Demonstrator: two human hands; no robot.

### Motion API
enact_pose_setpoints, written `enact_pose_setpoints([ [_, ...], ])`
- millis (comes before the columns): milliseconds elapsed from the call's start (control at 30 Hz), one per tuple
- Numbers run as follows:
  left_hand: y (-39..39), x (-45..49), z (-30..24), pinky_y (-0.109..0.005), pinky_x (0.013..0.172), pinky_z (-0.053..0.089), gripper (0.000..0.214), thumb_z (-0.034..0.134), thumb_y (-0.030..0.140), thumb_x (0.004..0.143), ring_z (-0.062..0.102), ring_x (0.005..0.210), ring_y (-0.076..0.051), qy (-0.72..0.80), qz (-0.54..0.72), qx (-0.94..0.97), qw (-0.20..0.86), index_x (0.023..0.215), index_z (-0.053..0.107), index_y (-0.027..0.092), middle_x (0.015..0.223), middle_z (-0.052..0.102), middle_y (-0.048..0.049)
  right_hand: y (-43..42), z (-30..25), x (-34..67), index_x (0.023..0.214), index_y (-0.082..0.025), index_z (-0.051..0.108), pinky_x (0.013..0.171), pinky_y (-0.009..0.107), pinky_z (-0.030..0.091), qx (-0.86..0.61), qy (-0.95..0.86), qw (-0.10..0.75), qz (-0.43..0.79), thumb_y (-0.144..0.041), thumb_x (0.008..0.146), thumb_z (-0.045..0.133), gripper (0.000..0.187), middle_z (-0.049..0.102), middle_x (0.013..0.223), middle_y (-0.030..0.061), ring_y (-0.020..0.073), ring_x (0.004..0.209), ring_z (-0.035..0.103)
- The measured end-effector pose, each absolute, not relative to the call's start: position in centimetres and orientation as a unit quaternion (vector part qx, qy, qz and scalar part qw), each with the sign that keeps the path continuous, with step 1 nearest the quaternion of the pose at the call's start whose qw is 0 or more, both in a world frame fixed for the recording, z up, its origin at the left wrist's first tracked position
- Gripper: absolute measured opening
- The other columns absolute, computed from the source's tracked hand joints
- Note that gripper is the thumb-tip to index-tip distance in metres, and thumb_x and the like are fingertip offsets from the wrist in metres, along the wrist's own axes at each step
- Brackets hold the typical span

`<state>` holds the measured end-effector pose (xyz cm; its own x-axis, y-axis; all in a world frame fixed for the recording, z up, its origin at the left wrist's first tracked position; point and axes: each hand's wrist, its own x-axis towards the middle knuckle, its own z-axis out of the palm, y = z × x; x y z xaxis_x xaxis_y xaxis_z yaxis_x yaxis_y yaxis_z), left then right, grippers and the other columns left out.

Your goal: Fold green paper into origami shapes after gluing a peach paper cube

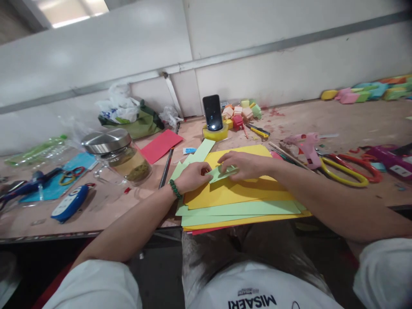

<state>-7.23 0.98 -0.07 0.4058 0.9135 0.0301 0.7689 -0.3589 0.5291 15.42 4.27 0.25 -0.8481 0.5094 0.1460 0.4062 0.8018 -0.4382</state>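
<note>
A small folded piece of light green paper [222, 174] is held between both hands, above a stack of coloured sheets. My left hand [194, 175], with a green bead bracelet at the wrist, pinches its left end. My right hand [243, 165] has its fingers closed on the right part of the same piece. Beneath them lies a yellow sheet [206, 197], with light green sheets [238, 209] and more yellow and red ones under it. Light green strips [204, 151] lie behind and beside my left hand.
Behind the stack, a phone [212, 112] stands in a tape roll [215, 134] near folded paper pieces [238, 113]. A lidded glass jar [125, 161] stands left. Right lie a pink glue gun [307, 148] and scissors [344, 171]. A utility knife [259, 131] lies behind.
</note>
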Motion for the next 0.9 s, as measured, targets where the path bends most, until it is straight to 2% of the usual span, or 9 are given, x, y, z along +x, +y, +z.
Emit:
enact_pose_setpoints([
  [67, 0.8, -7.1, 0.0, -0.024, 0.054, 0.035, 0.014, 0.060, 0.026, 0.073, 0.050, 0.058, -0.012, 0.526, 0.159, 0.803, 0.230, 0.080, 0.066, 0.015, 0.064, 0.059, 0.0011, 4.9, -0.1, 15.4, 0.086, -0.020, 0.073, 0.087, 0.035, 0.047, -0.242, -0.934, 0.145, 0.220, -0.027, 0.083, 0.063, 0.013, 0.069, 0.106, 0.0088, 0.0218, 0.096, 0.063],
  [133, 0.7, -7.0, 0.1, -0.023, 0.054, 0.035, 0.017, 0.060, 0.024, 0.073, 0.051, 0.059, -0.012, 0.526, 0.156, 0.801, 0.238, 0.084, 0.068, 0.014, 0.065, 0.061, 0.0007, 5.5, -0.6, 15.3, 0.082, -0.019, 0.073, 0.080, 0.032, 0.047, -0.252, -0.927, 0.152, 0.232, -0.035, 0.086, 0.059, 0.021, 0.070, 0.093, 0.0065, 0.0194, 0.086, 0.062],
  [233, 0.5, -6.9, 0.0, -0.023, 0.054, 0.037, 0.019, 0.062, 0.023, 0.073, 0.053, 0.061, -0.013, 0.519, 0.155, 0.806, 0.240, 0.086, 0.069, 0.013, 0.069, 0.065, -0.0009, 5.9, -0.9, 15.1, 0.079, -0.019, 0.071, 0.070, 0.030, 0.046, -0.318, -0.907, 0.149, 0.231, -0.039, 0.082, 0.063, 0.022, 0.068, 0.083, 0.0041, 0.0183, 0.077, 0.061],
  [300, 0.4, -6.9, 0.0, -0.024, 0.055, 0.039, 0.020, 0.061, 0.023, 0.075, 0.054, 0.062, -0.013, 0.514, 0.151, 0.810, 0.238, 0.089, 0.070, 0.014, 0.071, 0.066, -0.0016, 5.8, -1.0, 14.8, 0.086, -0.019, 0.070, 0.066, 0.029, 0.045, -0.379, -0.882, 0.150, 0.237, -0.039, 0.074, 0.070, 0.024, 0.069, 0.085, 0.0040, 0.0191, 0.076, 0.061],
  [367, 0.3, -7.0, 0.0, -0.025, 0.059, 0.043, 0.027, 0.056, 0.017, 0.076, 0.056, 0.064, -0.014, 0.512, 0.166, 0.817, 0.204, 0.099, 0.071, 0.014, 0.076, 0.068, -0.0029, 5.6, -0.8, 14.6, 0.101, -0.018, 0.069, 0.068, 0.030, 0.047, -0.419, -0.861, 0.154, 0.245, -0.038, 0.067, 0.076, 0.039, 0.071, 0.094, 0.0066, 0.0216, 0.081, 0.063],
  [467, 0.0, -7.0, 0.2, -0.031, 0.074, 0.048, 0.043, 0.048, 0.006, 0.075, 0.060, 0.080, -0.018, 0.480, 0.212, 0.845, 0.101, 0.109, 0.071, 0.017, 0.094, 0.068, -0.0070, 5.2, -0.7, 14.4, 0.117, -0.016, 0.064, 0.077, 0.033, 0.050, -0.434, -0.852, 0.153, 0.247, -0.035, 0.067, 0.076, 0.055, 0.070, 0.108, 0.0118, 0.0255, 0.092, 0.065],
  [533, -0.4, -7.0, 0.4, -0.034, 0.081, 0.049, 0.040, 0.049, 0.006, 0.075, 0.060, 0.090, -0.021, 0.422, 0.191, 0.884, 0.058, 0.103, 0.074, 0.019, 0.097, 0.068, -0.0079, 5.0, -0.7, 14.4, 0.123, -0.017, 0.061, 0.079, 0.034, 0.051, -0.436, -0.854, 0.147, 0.242, -0.036, 0.068, 0.074, 0.060, 0.069, 0.112, 0.0126, 0.0267, 0.096, 0.065],
  [733, -1.4, -6.5, 0.8, -0.033, 0.078, 0.048, 0.030, 0.049, 0.010, 0.083, 0.060, 0.086, -0.021, 0.332, 0.039, 0.942, 0.026, 0.094, 0.075, 0.019, 0.092, 0.067, -0.0082, 5.0, -1.0, 14.5, 0.137, -0.020, 0.052, 0.085, 0.040, 0.050, -0.444, -0.863, 0.140, 0.195, -0.052, 0.065, 0.076, 0.083, 0.065, 0.120, 0.0146, 0.0324, 0.106, 0.062],
  [900, -1.7, -6.9, 1.6, -0.032, 0.074, 0.047, 0.029, 0.047, 0.012, 0.086, 0.062, 0.088, -0.021, 0.327, -0.013, 0.945, 0.021, 0.094, 0.075, 0.019, 0.098, 0.069, -0.0087, 6.5, -0.9, 15.1, 0.141, -0.019, 0.047, 0.082, 0.038, 0.050, -0.463, -0.854, 0.098, 0.216, -0.047, 0.060, 0.080, 0.092, 0.067, 0.115, 0.0137, 0.0306, 0.099, 0.065],
])
